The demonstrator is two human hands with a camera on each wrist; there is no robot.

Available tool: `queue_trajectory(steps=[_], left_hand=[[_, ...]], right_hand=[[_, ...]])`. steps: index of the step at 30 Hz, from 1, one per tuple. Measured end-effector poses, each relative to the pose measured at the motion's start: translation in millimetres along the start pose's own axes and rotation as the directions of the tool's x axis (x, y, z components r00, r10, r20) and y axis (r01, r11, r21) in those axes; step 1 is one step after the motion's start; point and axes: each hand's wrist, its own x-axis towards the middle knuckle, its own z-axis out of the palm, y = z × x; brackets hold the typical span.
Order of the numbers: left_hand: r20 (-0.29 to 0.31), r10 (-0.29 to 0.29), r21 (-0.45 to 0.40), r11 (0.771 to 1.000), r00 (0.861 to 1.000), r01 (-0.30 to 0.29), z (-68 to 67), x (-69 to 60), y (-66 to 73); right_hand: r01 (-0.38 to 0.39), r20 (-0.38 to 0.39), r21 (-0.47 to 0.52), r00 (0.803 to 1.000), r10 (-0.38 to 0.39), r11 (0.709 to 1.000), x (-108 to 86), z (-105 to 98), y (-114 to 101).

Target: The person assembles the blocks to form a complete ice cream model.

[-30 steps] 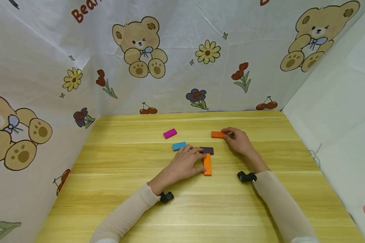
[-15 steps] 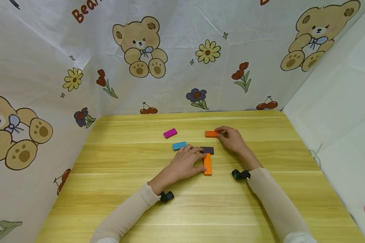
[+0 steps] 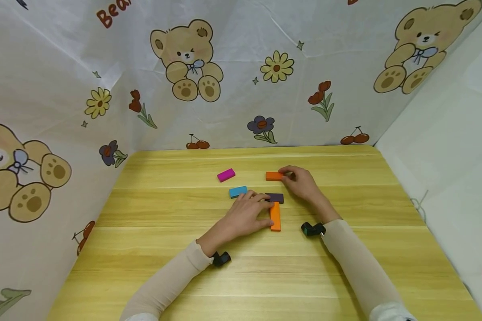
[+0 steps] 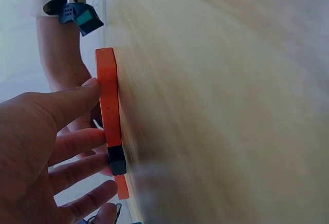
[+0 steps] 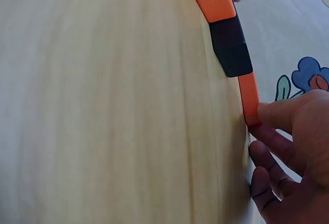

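In the head view an orange block (image 3: 276,217) lies lengthwise at mid-table, its far end against a dark block (image 3: 277,198) set crosswise. The left hand (image 3: 244,217) rests along their left side, thumb and index fingertip touching the orange block and another finger at the dark one. Beyond them lies a darker orange block (image 3: 272,176), its right end pinched between thumb and finger of the right hand (image 3: 303,185). The left wrist view shows the left thumb against the near orange block (image 4: 107,98). In the right wrist view the right thumb presses the far block's end (image 5: 249,98).
Left of the far orange block lies a magenta block (image 3: 226,175). A blue block (image 3: 238,192) sits just beyond the left fingers. A patterned cloth (image 3: 229,111) rises behind the wooden tabletop (image 3: 305,276), and small black devices are on both wrists.
The right hand has slid left with the far orange block, which now lies beyond the dark block. The left hand keeps its place. The head view has shifted slightly.
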Motion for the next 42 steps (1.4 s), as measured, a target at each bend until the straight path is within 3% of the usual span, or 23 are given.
queue_trajectory(steps=[15,42], left_hand=[[0.002,-0.004,-0.007,1.000,1.000,0.004,-1.3,-1.6,1.2],[0.000,0.007,0.006,1.000,1.000,-0.007,-2.1,-1.1,2.1]], right_hand=[[0.003,0.015,-0.010,1.000,-0.003,1.000,-0.2,0,-2],[0.071,0.038,-0.026,0.997,-0.070,0.997,-17.2,-1,-2]])
